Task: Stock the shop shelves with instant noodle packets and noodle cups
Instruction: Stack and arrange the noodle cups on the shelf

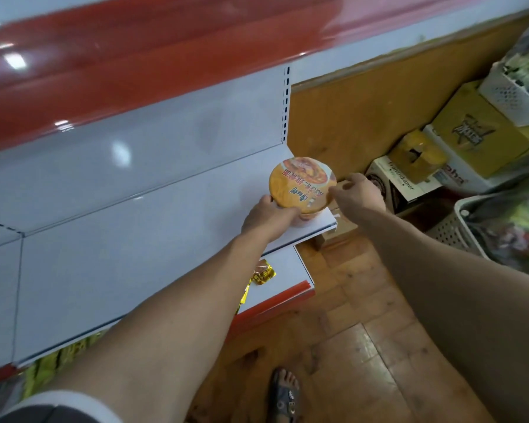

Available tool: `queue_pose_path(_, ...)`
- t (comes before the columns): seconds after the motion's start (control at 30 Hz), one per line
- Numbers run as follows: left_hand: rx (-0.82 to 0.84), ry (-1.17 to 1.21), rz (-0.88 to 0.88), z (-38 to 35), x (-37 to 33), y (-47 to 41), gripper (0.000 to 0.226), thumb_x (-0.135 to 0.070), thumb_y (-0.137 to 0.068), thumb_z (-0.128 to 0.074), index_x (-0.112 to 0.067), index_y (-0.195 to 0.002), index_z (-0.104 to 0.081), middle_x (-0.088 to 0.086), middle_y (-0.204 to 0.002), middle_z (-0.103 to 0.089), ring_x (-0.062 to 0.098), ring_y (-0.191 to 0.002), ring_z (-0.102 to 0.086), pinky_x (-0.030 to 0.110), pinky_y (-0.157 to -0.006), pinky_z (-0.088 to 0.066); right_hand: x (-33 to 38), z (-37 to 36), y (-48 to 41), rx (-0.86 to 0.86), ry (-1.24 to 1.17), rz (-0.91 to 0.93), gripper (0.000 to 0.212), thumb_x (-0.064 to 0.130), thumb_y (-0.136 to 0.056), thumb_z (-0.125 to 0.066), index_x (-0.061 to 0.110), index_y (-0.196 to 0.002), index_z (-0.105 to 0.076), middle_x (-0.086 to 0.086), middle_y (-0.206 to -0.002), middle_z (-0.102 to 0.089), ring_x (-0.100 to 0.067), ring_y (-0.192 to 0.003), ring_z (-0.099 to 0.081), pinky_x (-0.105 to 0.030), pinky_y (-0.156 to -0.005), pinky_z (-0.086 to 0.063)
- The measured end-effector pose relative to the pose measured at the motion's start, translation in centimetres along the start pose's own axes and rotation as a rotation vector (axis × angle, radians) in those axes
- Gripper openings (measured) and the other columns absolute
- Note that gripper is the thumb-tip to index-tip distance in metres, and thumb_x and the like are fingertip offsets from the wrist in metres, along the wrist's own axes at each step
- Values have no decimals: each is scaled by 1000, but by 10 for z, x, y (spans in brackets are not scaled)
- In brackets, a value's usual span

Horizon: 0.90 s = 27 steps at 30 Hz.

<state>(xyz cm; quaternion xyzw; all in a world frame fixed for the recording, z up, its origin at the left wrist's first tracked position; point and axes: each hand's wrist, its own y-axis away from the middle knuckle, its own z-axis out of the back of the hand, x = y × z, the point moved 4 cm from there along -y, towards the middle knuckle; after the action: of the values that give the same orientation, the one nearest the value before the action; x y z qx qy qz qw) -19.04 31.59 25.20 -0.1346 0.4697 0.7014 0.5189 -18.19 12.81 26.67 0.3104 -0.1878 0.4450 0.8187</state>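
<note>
Cup [301, 186] at the right end of the shelf [135, 254], near its front edge. My left hand [266, 218], at the cup's 7 o'clock, grips its wall, probably to seat it square. My right hand [361, 193], at 3 o'clock, meets the lid rim, seemingly steadying it; whether it pinches, I cannot tell.

floor [364, 331]: brown tiles | right: white lattice basket [449, 230] (contents blurred) | behind: yellow carton [483, 135] near white printed box [394, 186], orange wallboard [348, 117]
</note>
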Motion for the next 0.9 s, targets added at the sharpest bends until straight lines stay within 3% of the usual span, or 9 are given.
queue_pose_path(0.07, -7, 63, -7, -3, 0, -2, 53, -47, -84, -67, -21, -128, -54, 0, -122, -61, 21, -109, -56, 34, -87, -48, 4, -4, -4, 10, -21, 26, 34, 34, -92, -53, 15, -119, -59, -3, -105, -66, -20, -83, -60, -29, -61, -48)
queue_pose_path(0.13, -5, 110, -16, -5, 0, -3, 49, -49, -88, -63, -23, -129, -56, -1, -124, -62, 20, -112, -56, 32, -85, -48, 9, -7, -6, 23, -55, 33, 27, 33, -92, -52, 16, -110, -63, -3, -96, -67, -21, -82, -60, -26, -55, -41)
queue_pose_path(0.23, -10, 178, -43, -5, 3, -1, 46, -47, -94, -57, -23, -133, -55, 0, -129, -60, 18, -115, -54, 29, -84, -44, 13, -10, -7, 45, -88, -4, 27, 32, -87, -57, 17, -109, -62, -2, -95, -65, -22, -87, -62, -25, -56, -40)
queue_pose_path(0.37, -21, 311, -108, 9, 9, 6, 45, -45, -99, -50, -25, -140, -48, 1, -136, -54, 9, -107, -44, 25, -83, -38, 20, -15, -1, 68, -152, -46, 35, 43, -87, -63, 16, -108, -56, -3, -97, -64, -20, -88, -63, -37, -73, -56)
queue_pose_path(0.43, -36, 384, -119, 22, 17, 10, 52, -51, -98, -48, -27, -144, -42, -1, -139, -50, 10, -112, -45, 25, -82, -38, 29, -20, 8, 97, -208, -46, 39, 47, -88, -64, 14, -107, -54, -4, -94, -64, -16, -81, -63, -36, -74, -57)
queue_pose_path(0.53, -78, 502, -138, 47, 30, 20, 59, -56, -94, -52, -31, -146, -38, -3, -140, -49, 14, -122, -51, 17, -75, -41, 50, -31, 27, 191, -299, -10, 38, 44, -90, -65, 10, -105, -58, -5, -91, -66, -15, -77, -64, -32, -73, -59)
queue_pose_path(0.6, -126, 582, -155, 70, 42, 29, 55, -50, -91, -60, -31, -141, -44, -2, -136, -53, 11, -116, -54, 13, -70, -41, 67, -42, 45, 268, -313, 33, 32, 42, -90, -65, 11, -95, -60, -6, -87, -67, -16, -79, -66, -32, -77, -60)
queue_pose_path(0.77, -202, 750, -148, 140, 84, 61, 30, -28, -89, -69, -39, -112, -53, -12, -113, -61, 0, -96, -56, 28, -75, -46, 122, -76, 102, 392, -328, 171, 30, 42, -90, -65, 12, -88, -65, -5, -84, -70, -17, -79, -67, -33, -81, -59)
queue_pose_path(0.9, -251, 857, -94, 203, 126, 96, 27, -26, -94, -60, -36, -117, -51, -17, -100, -61, 1, -90, -56, 44, -90, -48, 174, -112, 159, 477, -310, 264, 30, 43, -88, -65, 14, -79, -66, -2, -80, -68, -17, -76, -66, -32, -79, -55)
